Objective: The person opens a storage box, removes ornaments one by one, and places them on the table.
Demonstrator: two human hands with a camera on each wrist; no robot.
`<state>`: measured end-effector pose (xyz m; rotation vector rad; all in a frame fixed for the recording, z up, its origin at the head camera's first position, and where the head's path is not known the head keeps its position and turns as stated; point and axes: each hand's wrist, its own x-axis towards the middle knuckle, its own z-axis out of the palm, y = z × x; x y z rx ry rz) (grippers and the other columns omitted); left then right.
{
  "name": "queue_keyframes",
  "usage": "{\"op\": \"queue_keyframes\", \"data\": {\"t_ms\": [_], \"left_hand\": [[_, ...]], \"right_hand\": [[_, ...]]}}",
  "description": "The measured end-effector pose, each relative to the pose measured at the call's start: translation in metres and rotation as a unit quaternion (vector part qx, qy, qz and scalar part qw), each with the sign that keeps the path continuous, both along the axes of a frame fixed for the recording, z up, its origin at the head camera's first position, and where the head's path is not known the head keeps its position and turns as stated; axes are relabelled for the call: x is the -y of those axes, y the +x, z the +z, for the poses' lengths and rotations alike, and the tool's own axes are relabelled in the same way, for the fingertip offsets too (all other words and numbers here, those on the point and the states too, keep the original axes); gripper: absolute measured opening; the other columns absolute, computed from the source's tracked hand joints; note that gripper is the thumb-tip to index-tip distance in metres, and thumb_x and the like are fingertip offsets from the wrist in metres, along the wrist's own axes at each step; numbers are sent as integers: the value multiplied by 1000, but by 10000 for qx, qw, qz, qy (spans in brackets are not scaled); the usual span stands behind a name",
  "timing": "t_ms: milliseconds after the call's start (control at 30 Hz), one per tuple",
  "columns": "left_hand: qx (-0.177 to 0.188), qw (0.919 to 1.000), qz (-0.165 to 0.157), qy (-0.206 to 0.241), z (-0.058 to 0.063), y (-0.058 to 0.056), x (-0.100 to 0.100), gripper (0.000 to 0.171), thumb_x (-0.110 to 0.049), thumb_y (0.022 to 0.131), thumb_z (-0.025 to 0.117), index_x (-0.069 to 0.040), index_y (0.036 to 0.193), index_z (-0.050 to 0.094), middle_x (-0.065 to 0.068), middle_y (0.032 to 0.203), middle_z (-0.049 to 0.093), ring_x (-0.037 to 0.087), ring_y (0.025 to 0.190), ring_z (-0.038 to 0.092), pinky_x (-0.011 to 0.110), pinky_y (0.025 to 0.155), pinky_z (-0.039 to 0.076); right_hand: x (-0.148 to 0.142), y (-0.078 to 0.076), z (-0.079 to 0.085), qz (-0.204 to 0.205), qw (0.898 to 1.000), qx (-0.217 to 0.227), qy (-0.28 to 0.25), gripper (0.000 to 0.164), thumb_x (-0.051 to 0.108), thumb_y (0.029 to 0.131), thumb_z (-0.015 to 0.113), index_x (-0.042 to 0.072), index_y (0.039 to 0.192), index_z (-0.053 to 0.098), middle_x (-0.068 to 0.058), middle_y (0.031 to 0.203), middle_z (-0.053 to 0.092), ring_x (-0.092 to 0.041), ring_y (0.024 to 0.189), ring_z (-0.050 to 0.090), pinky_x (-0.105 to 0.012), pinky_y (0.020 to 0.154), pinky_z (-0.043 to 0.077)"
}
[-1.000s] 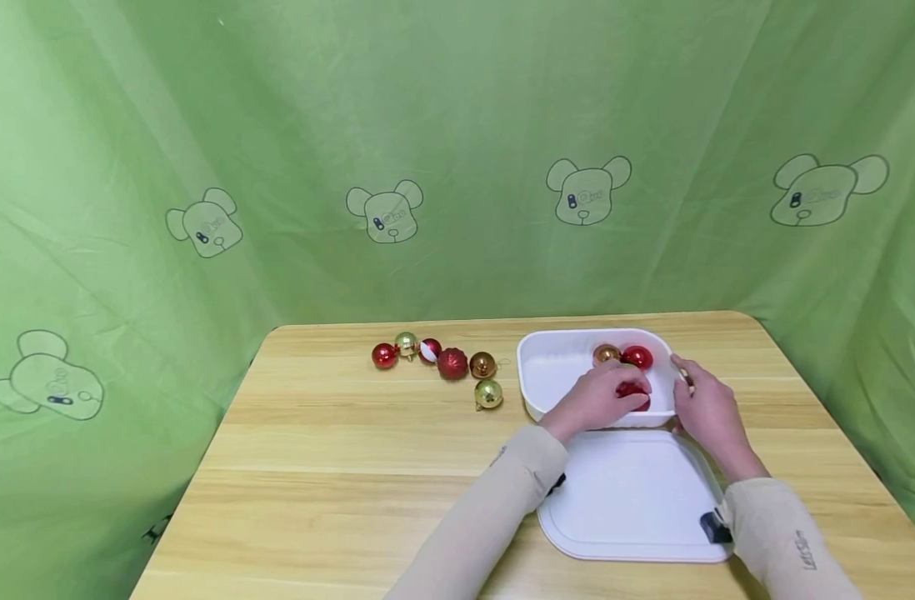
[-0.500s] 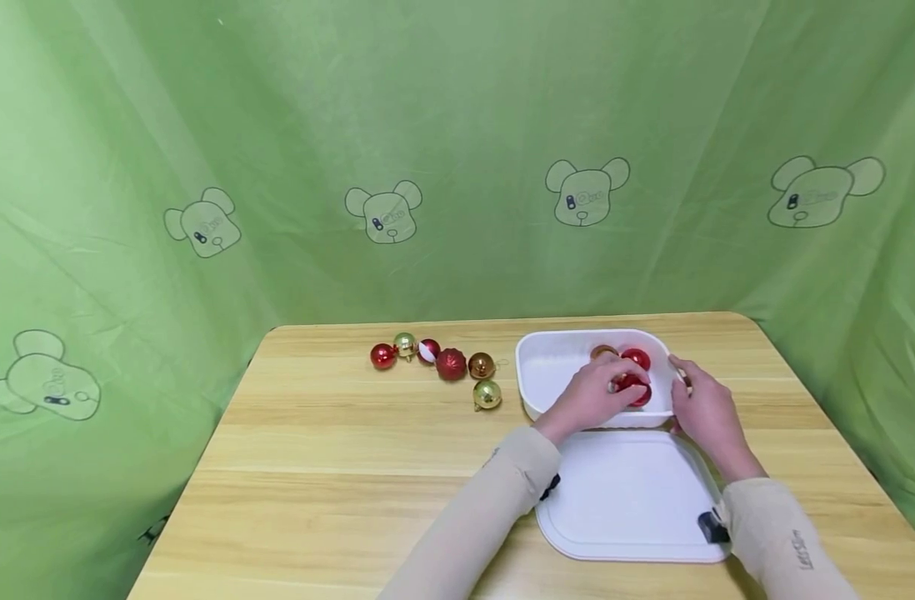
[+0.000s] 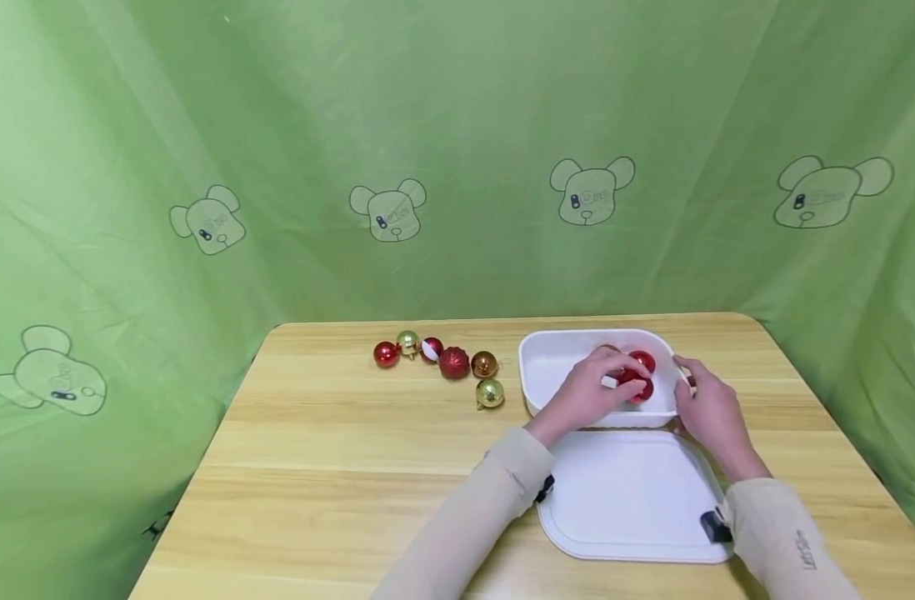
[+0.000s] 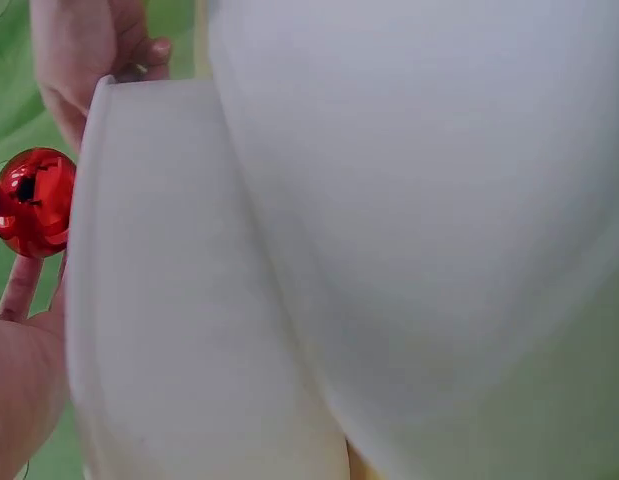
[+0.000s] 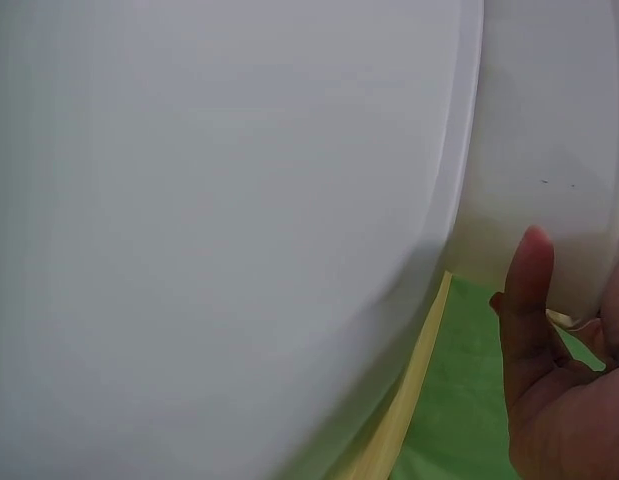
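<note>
My left hand (image 3: 587, 390) reaches into a white plastic box (image 3: 546, 365), its fingers curled around a shiny red Christmas ball (image 4: 41, 205). A small white piece (image 3: 610, 382) shows between thumb and fingers in the head view. Behind the fingertips lies another red ball (image 3: 643, 360); a brown-gold ball (image 3: 606, 347) is mostly covered by the hand. At the box's right end, my right hand (image 3: 711, 410) grips the rim with the thumb toward the near side. In the right wrist view, its thumb and fingers (image 5: 530, 275) are at the box corner.
A white lid (image 3: 626, 500) lies flat in front of the box, under both forearms. Left of the box, a loose row of balls includes a gold one (image 3: 490, 392), a brown one (image 3: 483, 364) and a textured red one (image 3: 453, 362). A green curtain (image 3: 457, 267) hangs behind the table.
My left hand has shifted slightly left and turned inside the box; the white piece between its fingers has come into view. The brown-gold ball is now more covered. My right hand keeps its grip.
</note>
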<state>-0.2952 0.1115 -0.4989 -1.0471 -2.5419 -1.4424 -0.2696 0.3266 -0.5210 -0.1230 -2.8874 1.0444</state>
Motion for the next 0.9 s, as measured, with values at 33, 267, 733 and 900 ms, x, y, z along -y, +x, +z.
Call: {"op": "queue_keyframes", "data": {"t_ms": [33, 267, 733, 900], "left_hand": [[24, 10000, -9, 35, 1, 0, 2, 14, -23, 101, 69, -19, 114, 74, -2, 124, 61, -2, 104, 63, 10, 95, 51], [281, 9993, -11, 245, 7, 4, 24, 15, -22, 102, 69, -19, 115, 74, -3, 125, 62, -2, 104, 60, 13, 92, 53], [629, 9965, 418, 351, 19, 6, 73, 18, -24, 100, 70, -23, 117, 74, -5, 123, 64, 4, 107, 61, 19, 91, 56], [619, 9962, 471, 384, 17, 8, 94, 15, -24, 100, 70, -23, 115, 74, -6, 120, 63, 5, 108, 62, 19, 90, 58]], "right_hand": [[0, 0, 0, 9, 10000, -26, -11, 54, 17, 109, 38, 1, 160, 30, -33, 119, 54, -21, 58, 62, -32, 46, 55], [1, 2, 1, 42, 10000, -51, -59, 54, 14, 108, 39, 1, 160, 30, -33, 119, 54, -22, 59, 63, -32, 46, 56], [-2, 1, 0, 22, 9999, -106, 13, 54, 15, 108, 38, 1, 160, 31, -34, 118, 56, -22, 58, 63, -33, 46, 55], [-1, 1, 1, -5, 10000, 37, -33, 55, 16, 109, 37, 3, 161, 28, -32, 117, 55, -22, 59, 62, -32, 47, 55]]}}
